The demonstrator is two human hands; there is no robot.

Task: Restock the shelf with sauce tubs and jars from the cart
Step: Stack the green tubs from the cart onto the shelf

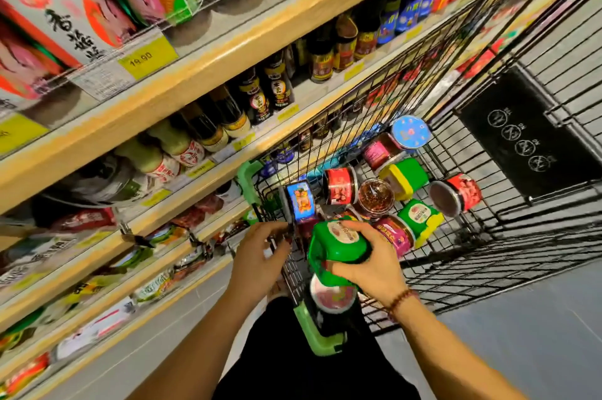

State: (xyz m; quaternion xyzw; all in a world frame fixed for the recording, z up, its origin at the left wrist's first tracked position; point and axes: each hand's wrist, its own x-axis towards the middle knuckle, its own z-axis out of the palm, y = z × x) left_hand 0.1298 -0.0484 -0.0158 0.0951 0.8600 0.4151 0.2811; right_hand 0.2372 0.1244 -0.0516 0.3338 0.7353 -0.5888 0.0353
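Observation:
My right hand (371, 261) grips a green square sauce tub (338, 245) over the near end of the black wire cart (488, 230). My left hand (260, 253) is at the cart's near rim beside a blue-labelled jar (300, 201); whether it holds anything I cannot tell. Several more tubs and jars lie in the cart: two green tubs (407, 176) (420, 215), red-labelled jars (340, 186) (457, 194), a pink-labelled jar (395, 233) and a blue-lidded jar (411, 132). Below the held tub sits a round red-topped jar (332, 295).
Wooden shelves (195, 74) run along the left with sauce bottles (257, 96), boxed sauces and yellow price tags. Lower shelves carry packets (182, 266). The cart's green handle (312, 331) is close to my body. Grey floor lies to the right.

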